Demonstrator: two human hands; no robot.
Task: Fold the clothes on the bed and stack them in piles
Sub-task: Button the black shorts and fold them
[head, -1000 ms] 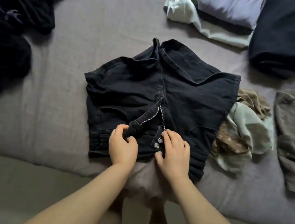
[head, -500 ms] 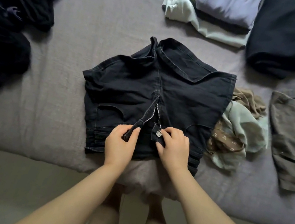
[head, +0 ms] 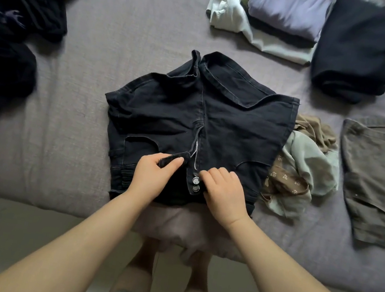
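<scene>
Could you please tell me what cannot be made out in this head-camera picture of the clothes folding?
- Black denim shorts: the waistband's near edge is hidden under the left hand and right hand.
- Pile of dark clothes: cut off by the left edge; separate garments cannot be told apart.
- Folded dark navy garment: cut off by the top edge.
- Crumpled pale green and beige clothes: partly under the shorts.

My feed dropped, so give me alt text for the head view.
Both hands work the open fly of black denim shorts on the bed: left hand pinches the flap, right hand rests beside the buttons. Folded piles lie beyond.
</scene>
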